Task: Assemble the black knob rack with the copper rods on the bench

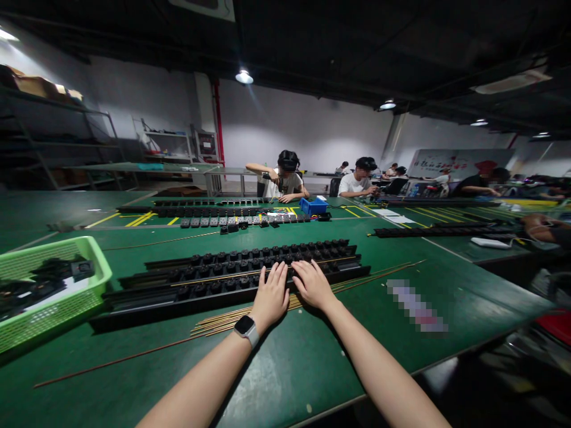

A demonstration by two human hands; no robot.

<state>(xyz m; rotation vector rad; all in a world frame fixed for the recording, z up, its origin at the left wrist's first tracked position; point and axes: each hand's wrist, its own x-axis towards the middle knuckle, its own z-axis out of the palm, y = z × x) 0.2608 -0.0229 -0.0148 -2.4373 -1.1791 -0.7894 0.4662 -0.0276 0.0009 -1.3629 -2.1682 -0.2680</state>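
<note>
My left hand (270, 296), with a watch (245, 326) on its wrist, lies palm down with fingers stretched over the nearest long black rail (138, 313). Beside it, my right hand (313, 286) rests the same way, its fingers also extended forward. A thin brass rod (209, 279) runs lengthwise along the rails by the fingertips; whether they press on it I cannot tell. Several rails lie parallel, with rows of black round parts (220, 257) in them. Under and beside my hands is a bundle of loose brass rods (220, 321). Neither hand visibly grips anything.
A green plastic basket (100, 261) of black parts stands at left. One long brownish rod (111, 361) sticks out toward the near left. Across the green table (473, 297) are a blue bin (313, 206), more black rails (446, 229) and seated co-workers (285, 184).
</note>
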